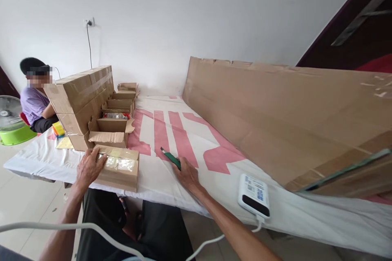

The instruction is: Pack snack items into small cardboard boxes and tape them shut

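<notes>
Right of a box [120,170] touched by the left hand [88,169], fingers spread, a knife [172,159] is pinched in the right hand [187,175]; farther right, a device [253,193] is labelled in unreadable print.

Matt cardboard box [118,179], glossy tape [122,164], smooth plastic cutter handle [172,159], rumpled cloth table cover [226,188], smooth plastic device [251,191]

Plain, loose, dark trousers [167,228] are worn, while both forearms [228,218] and both hands [91,167] are bare.
</notes>
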`<state>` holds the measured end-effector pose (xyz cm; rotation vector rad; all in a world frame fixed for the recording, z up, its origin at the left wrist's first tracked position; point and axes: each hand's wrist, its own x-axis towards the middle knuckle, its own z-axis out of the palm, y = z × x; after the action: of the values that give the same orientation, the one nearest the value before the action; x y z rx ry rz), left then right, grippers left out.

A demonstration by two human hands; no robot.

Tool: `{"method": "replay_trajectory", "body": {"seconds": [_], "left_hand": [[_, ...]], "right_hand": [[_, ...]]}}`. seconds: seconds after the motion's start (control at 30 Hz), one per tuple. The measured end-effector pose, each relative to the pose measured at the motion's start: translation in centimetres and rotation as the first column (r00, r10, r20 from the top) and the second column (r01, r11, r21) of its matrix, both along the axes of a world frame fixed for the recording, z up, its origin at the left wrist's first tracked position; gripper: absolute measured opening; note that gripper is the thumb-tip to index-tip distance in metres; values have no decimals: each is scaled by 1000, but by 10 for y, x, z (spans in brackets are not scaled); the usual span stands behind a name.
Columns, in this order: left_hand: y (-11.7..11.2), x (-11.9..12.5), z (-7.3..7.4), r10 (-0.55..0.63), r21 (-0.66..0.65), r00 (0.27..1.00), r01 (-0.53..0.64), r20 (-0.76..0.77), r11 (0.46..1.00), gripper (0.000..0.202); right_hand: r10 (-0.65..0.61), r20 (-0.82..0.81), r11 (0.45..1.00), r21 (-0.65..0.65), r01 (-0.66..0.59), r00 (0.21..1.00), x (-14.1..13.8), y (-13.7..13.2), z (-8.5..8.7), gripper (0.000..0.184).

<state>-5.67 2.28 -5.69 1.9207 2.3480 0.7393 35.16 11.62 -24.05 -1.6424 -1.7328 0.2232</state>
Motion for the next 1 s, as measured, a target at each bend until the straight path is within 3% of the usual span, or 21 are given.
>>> {"method": "replay_trajectory", "body": {"seconds": [0.17,0.3,0.4,0.63,0.8,0.9,1.0], "left_hand": [[5,17,-17,-193,143,945,159,266,977,55],[6,13,-27,-214,200,780,117,587,973,62],[6,9,-30,-184,168,670,90,720,982,68],[7,11,-35,-274,251,483,113,832,961,68],[5,19,-33,-283,257,444,118,850,959,71],[4,19,-32,-263,249,473,94,841,964,71],[3,19,-31,-231,219,466,82,854,972,73]], "right_hand": [[-6,-4,1000,-30,6,1000,0,2,-1,27],[-6,0,1000,-21,6,1000,1,4,-5,27],[-6,1,1000,-9,6,1000,1,4,-7,26],[-13,2,1000,-26,13,1000,1,4,-6,24],[-12,-63,998,-60,8,998,3,1,3,26],[-26,-219,998,-69,11,975,-2,-5,14,29],[11,-513,999,-35,-34,858,-24,-19,31,38]]}}
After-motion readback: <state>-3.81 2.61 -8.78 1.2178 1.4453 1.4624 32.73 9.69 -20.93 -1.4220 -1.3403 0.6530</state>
